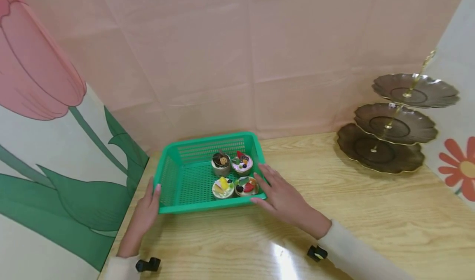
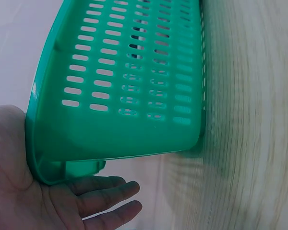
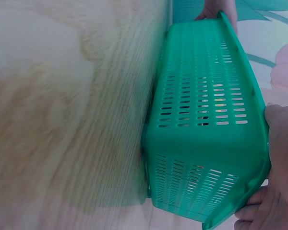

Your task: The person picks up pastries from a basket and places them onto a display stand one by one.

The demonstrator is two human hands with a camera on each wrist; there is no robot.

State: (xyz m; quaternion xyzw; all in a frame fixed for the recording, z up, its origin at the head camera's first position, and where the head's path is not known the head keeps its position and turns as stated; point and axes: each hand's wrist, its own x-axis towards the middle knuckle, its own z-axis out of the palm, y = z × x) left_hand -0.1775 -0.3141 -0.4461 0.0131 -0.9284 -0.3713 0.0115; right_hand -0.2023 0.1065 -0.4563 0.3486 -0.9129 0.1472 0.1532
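A green plastic basket (image 1: 208, 205) with slotted walls sits on the wooden table. Grouped in its right half are several small cupcakes: a chocolate-topped one (image 1: 221, 161), a pink one (image 1: 242, 163), one with yellow fruit (image 1: 223, 188) and one with red fruit (image 1: 247, 186). My left hand (image 1: 146, 210) lies along the basket's left side, its palm at the rim and its fingers extended in the left wrist view. At the front right corner, my right hand (image 1: 283, 193) touches the rim with spread, relaxed fingers; its thumb is at the front edge.
A three-tier stand of dark scalloped plates (image 1: 396, 123) with a gold rod stands at the back right of the table (image 1: 315, 168). Behind the basket hangs a pink cloth (image 1: 200, 57). Flower-printed panels (image 1: 33, 148) flank the table on both sides.
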